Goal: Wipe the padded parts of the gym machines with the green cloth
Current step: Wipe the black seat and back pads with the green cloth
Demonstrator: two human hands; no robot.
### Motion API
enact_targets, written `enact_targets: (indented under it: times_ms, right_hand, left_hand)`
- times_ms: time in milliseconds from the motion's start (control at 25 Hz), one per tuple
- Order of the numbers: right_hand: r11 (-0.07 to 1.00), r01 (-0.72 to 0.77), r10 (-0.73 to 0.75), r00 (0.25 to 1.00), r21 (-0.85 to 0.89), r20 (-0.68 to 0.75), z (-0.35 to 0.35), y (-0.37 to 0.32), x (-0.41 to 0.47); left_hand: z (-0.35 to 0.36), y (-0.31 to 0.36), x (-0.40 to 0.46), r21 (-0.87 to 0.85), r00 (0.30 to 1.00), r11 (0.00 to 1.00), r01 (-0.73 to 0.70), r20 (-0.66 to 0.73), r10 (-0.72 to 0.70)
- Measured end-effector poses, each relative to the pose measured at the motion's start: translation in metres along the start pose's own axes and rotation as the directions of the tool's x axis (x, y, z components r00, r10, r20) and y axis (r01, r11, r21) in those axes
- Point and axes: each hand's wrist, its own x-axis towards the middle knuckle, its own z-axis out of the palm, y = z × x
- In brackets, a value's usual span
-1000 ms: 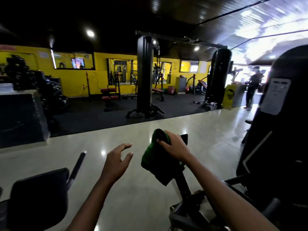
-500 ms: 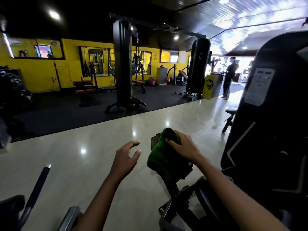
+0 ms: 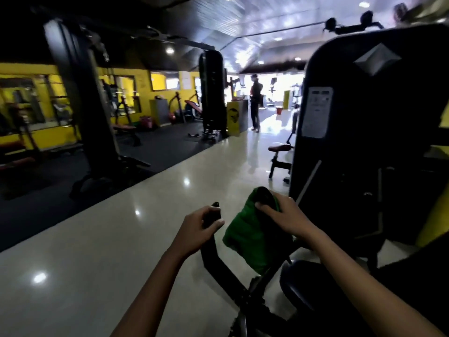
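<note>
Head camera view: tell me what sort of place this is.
A gym, almost certainly: a tall black cable machine, a red-padded bench, and a weight-stack machine bearing an instruction label.

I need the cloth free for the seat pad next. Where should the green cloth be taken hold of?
Grip the bunched top of the green cloth, coming from above on its right side, where the right hand already presses it over the black handle end. Its lower folds hang loose, so gripping there would likely let it slip off.

Yellow walls, glossy pale floor, black mat.
</note>
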Motion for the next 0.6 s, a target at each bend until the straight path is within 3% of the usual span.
enact_targets:
  times_ms: [280, 440, 600]
  right_hand:
    - [0.996, -0.092, 0.088, 0.986, -0.022, -0.143, -0.037, 0.054, 0.065]
    - [0.978, -0.172, 0.194, 0.958, 0.120, -0.211, -0.068, 0.072, 0.101]
    - [0.921, -0.307, 0.373, 0.871, 0.240, -0.319, -0.088, 0.085, 0.118]
  left_hand:
    - [0.079, -0.018, 0.127, -0.183, 0.934, 0.979, -0.094, 0.325, 0.150]
    - [0.110, -0.014, 0.201, -0.244, 0.792, 0.964, -0.106, 0.565, 0.230]
    - [0.149, -0.017, 0.256, -0.388, 0.678, 0.921, 0.030, 0.685, 0.266]
